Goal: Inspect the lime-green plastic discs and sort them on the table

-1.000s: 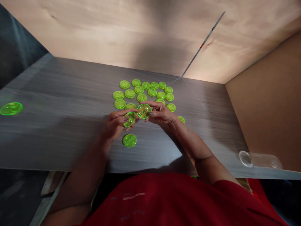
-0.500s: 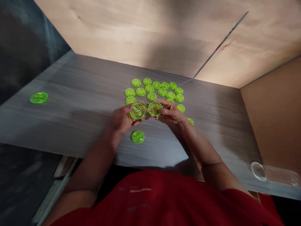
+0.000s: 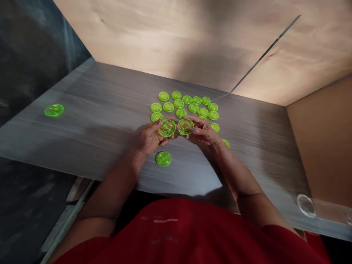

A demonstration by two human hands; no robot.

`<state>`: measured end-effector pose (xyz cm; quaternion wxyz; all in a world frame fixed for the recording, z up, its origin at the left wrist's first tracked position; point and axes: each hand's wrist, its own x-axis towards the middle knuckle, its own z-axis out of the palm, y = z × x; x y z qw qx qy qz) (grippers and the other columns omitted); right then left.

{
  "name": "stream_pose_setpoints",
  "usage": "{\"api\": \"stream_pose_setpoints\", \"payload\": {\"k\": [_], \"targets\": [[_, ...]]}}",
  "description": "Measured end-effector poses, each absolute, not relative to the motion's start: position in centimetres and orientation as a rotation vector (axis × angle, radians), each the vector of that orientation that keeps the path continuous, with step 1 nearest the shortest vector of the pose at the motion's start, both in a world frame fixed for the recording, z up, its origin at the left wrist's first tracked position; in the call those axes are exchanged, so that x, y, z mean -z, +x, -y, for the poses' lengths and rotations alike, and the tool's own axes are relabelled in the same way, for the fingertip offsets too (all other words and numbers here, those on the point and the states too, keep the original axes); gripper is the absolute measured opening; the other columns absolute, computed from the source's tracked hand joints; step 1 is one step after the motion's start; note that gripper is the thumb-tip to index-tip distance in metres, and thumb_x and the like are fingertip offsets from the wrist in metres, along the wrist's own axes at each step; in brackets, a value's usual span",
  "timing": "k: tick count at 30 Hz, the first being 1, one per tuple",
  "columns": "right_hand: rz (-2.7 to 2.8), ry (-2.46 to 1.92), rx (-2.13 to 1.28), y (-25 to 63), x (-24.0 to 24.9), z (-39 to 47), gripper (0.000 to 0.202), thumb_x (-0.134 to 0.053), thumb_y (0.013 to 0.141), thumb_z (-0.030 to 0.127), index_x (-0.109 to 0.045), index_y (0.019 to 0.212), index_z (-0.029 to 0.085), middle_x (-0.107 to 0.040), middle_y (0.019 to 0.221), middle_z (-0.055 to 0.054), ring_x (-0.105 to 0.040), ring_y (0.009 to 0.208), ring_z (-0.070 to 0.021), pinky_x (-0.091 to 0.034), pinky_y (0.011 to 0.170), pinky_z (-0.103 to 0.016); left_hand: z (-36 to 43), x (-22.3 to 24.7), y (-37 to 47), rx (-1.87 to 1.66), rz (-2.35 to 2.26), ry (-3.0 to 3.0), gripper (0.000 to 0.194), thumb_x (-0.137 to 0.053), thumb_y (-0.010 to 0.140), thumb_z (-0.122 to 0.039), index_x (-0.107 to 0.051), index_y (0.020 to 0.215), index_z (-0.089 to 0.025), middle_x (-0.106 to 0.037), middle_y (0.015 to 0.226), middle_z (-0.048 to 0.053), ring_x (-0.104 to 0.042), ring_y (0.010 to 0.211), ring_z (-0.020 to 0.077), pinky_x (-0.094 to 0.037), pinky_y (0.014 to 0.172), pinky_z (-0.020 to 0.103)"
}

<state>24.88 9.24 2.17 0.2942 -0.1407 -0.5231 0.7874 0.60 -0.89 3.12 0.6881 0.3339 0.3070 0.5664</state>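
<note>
My left hand (image 3: 151, 137) pinches a clear yellow-green plastic disc (image 3: 167, 128), like a toy coin, by its edge. A second such disc (image 3: 186, 127) is gripped between the thumb and fingers of my right hand (image 3: 205, 131). Both are held side by side above the table, tilted to face me, with a narrow gap between them. Beyond my hands, several similar green discs (image 3: 178, 103) lie in loose rows, some partly hidden by my fingers. One more disc (image 3: 163, 158) rests on the near side, below my left hand.
A lone green disc (image 3: 54, 110) lies at the table's far left. On the right edge, a clear plastic jar (image 3: 327, 211) lies on its side. The grey wood-grain table (image 3: 110, 91) meets a plywood panel (image 3: 154, 40) at the back, with a thin strip (image 3: 265, 53) on it.
The camera view has shifted slightly, so most things appear a little further right. Both hands keep hold of their discs in nearly the same pose.
</note>
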Motion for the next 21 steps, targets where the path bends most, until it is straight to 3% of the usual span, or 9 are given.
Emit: {"api": "stream_pose_setpoints", "payload": {"k": [10, 16, 21], "targets": [[1.417, -0.406, -2.079, 24.81, -1.76, -9.37, 0.064, -0.106, 0.079, 0.046, -0.082, 0.134, 0.023, -0.088, 0.116, -0.007, -0.079, 0.090, -0.0191, -0.069, 0.080, -0.033, 0.98, -3.03, 0.84, -1.364, -0.677, 0.780, 0.061, -0.097, 0.083, -0.060, -0.079, 0.116, -0.012, -0.088, 0.107, 0.016, -0.080, 0.070, 0.0235, -0.050, 0.046, 0.025], [1.424, -0.397, -2.071, 24.74, -1.97, -9.25, 0.063, -0.106, 0.080, 0.046, -0.083, 0.133, 0.024, -0.088, 0.115, -0.006, -0.079, 0.088, -0.0182, -0.069, 0.080, -0.033, 1.04, -3.05, 1.23, -1.390, -0.726, 0.790, 0.072, -0.099, 0.078, -0.073, -0.079, 0.112, -0.013, -0.088, 0.101, 0.014, -0.079, 0.065, 0.0211, -0.048, 0.043, 0.023], [1.453, -0.411, -2.062, 24.72, -2.22, -9.16, 0.064, -0.105, 0.079, 0.048, -0.081, 0.132, 0.023, -0.086, 0.107, -0.005, -0.077, 0.082, -0.0167, -0.067, 0.076, -0.031, 0.91, -2.89, 1.32, -1.381, -0.818, 0.804, 0.079, -0.096, 0.076, -0.082, -0.079, 0.110, -0.013, -0.086, 0.091, 0.013, -0.083, 0.069, 0.0261, -0.046, 0.040, 0.023]]}}
